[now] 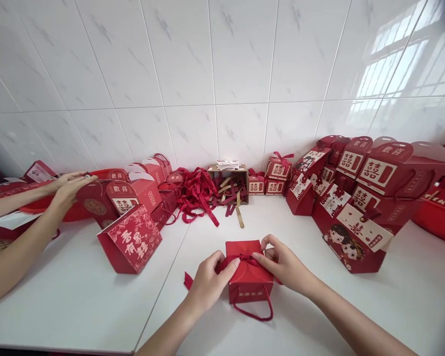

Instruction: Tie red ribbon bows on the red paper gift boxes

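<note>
A small red gift box (250, 289) stands upright on the white table in front of me, its twisted red rope handle hanging down the near side. Across its top runs a dark red ribbon (246, 259), crossed or knotted at the middle. My left hand (211, 277) pinches the ribbon at the left of the knot, thumb on top. On the other side my right hand (282, 262) grips it close to the knot with thumb and fingers. One ribbon tail sticks out left of my left hand. My fingers partly cover the knot.
Behind lie a heap of red ribbons (198, 190) and an open carton (228, 170) with gold and red strips. Stacked red boxes (381, 170) stand right; a slanted box (133, 240) and more boxes stand left. Another person's hands (72, 185) work at the far left by a red basin.
</note>
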Demonstrator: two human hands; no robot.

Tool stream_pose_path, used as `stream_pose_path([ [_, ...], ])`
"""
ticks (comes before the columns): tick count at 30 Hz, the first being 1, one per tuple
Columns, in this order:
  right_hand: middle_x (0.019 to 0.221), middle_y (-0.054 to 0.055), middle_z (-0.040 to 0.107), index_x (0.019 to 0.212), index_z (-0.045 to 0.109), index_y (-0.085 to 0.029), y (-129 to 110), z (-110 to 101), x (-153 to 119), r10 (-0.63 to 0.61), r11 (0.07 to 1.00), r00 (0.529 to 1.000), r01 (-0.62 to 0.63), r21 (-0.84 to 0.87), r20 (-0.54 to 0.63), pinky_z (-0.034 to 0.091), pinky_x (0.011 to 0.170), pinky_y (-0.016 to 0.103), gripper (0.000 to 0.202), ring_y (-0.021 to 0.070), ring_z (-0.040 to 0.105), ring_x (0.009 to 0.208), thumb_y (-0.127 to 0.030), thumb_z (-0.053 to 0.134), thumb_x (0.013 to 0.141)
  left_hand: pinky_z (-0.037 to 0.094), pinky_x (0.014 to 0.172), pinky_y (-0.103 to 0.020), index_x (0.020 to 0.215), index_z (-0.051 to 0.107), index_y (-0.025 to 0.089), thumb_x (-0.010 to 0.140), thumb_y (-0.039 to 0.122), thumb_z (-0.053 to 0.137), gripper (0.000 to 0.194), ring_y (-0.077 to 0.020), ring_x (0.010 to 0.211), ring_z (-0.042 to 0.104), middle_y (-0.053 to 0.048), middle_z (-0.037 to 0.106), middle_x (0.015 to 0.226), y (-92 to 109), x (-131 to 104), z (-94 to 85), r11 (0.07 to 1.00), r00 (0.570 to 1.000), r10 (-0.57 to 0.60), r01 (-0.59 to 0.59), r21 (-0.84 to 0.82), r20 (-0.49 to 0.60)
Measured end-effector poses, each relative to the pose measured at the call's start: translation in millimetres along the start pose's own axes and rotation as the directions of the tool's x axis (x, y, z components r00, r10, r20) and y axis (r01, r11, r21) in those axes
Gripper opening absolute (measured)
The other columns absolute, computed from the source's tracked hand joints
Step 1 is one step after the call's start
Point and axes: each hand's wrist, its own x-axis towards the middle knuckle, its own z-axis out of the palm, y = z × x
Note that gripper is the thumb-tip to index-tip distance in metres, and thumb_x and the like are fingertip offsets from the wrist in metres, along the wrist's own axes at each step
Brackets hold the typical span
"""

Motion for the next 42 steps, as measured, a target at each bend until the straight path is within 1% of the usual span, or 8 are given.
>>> stream_pose_path([
  [6,0.066,-0.003,0.05,0.074,0.047,-0.019,-3.5,-18.5,1.4,-0.005,0.999,0.995,0.01,-0.051,0.098,0.033,0.051,0.023,0.041,0.0103,0.042,0.058,-0.058,0.052,0.085,0.032,0.055,-0.024,0.063,0.032,0.021,0.076,0.051,0.06,0.043,-0.0127,0.058,0.037,0.005,0.035,0.059,7.3,-0.1,-5.2,0.995,0.997,0.034,-0.028,0.092,-0.064],
  [9,0.06,-0.003,0.045,0.064,0.048,-0.018,-8.1,-28.7,2.5,0.072,0.993,0.972,-0.048,-0.111,0.223,0.031,0.049,0.023,0.049,0.0099,0.038,0.055,-0.062,0.051,0.083,0.033,0.056,-0.024,0.064,0.035,0.021,0.077,0.05,0.059,0.04,-0.0128,0.059,0.038,0.005,0.037,0.061,9.8,3.2,-7.6,0.991,0.997,0.069,-0.065,0.119,-0.032],
  [12,0.056,-0.006,0.037,0.059,0.045,-0.017,-11.9,-35.9,4.9,0.072,0.997,0.951,-0.065,-0.031,0.302,0.024,0.048,0.023,0.049,0.0076,0.03,0.052,-0.059,0.062,0.078,0.032,0.056,-0.023,0.065,0.036,0.021,0.077,0.051,0.059,0.04,-0.0121,0.058,0.036,0.005,0.038,0.061,9.8,7.2,-9.5,0.984,0.997,0.081,-0.079,0.162,-0.007],
  [21,0.055,-0.006,0.036,0.058,0.046,-0.017,7.9,-51.5,7.8,0.059,0.989,0.957,-0.094,0.113,0.286,0.019,0.048,0.024,0.045,0.0075,0.028,0.051,-0.053,0.066,0.077,0.03,0.055,-0.024,0.065,0.034,0.021,0.072,0.059,0.061,0.048,-0.0116,0.058,0.035,0.006,0.038,0.062,1.9,7.0,-12.7,0.97,1.0,0.0,0.005,0.243,-0.02],
  [26,0.061,-0.003,0.048,0.066,0.06,-0.014,9.2,-57.0,6.2,0.017,0.968,0.949,-0.095,0.234,0.314,0.03,0.057,0.025,0.034,0.0093,0.04,0.058,-0.045,0.069,0.078,0.036,0.059,-0.025,0.071,0.037,0.021,0.076,0.059,0.057,0.043,-0.0134,0.062,0.043,0.005,0.043,0.067,0.4,6.9,-18.6,0.964,1.0,-0.003,-0.004,0.267,0.026],
  [31,0.069,0.001,0.059,0.076,0.067,-0.014,-7.0,-58.5,3.6,-0.078,0.915,0.938,-0.067,0.397,0.338,0.037,0.066,0.027,0.026,0.0123,0.05,0.065,-0.04,0.068,0.081,0.043,0.088,-0.037,0.098,0.046,0.022,0.076,0.046,0.063,0.037,-0.0228,0.101,0.054,-0.006,0.056,0.105,16.0,6.1,-16.8,0.905,0.956,0.268,-0.208,0.37,-0.117],
  [37,0.064,0.001,0.058,0.069,0.065,-0.012,-31.7,-45.4,3.5,-0.189,0.879,0.929,0.016,0.477,0.318,0.041,0.066,0.026,0.032,0.0111,0.051,0.062,-0.039,0.062,0.087,0.045,0.08,-0.04,0.107,0.043,0.023,0.075,0.041,0.065,0.044,-0.0234,0.081,0.06,-0.003,0.064,0.084,47.5,4.2,15.8,0.796,0.908,0.42,-0.363,0.484,-0.009],
  [42,0.068,0.002,0.062,0.08,0.07,-0.013,-35.2,-45.5,0.4,-0.231,0.878,0.922,0.06,0.475,0.31,0.044,0.067,0.026,0.025,0.0114,0.055,0.064,-0.035,0.064,0.087,0.045,0.073,-0.038,0.11,0.04,0.022,0.082,0.017,0.047,0.029,-0.0207,0.07,0.06,0.0,0.065,0.074,50.3,13.9,26.0,0.736,0.877,0.48,-0.397,0.549,-0.008],
])
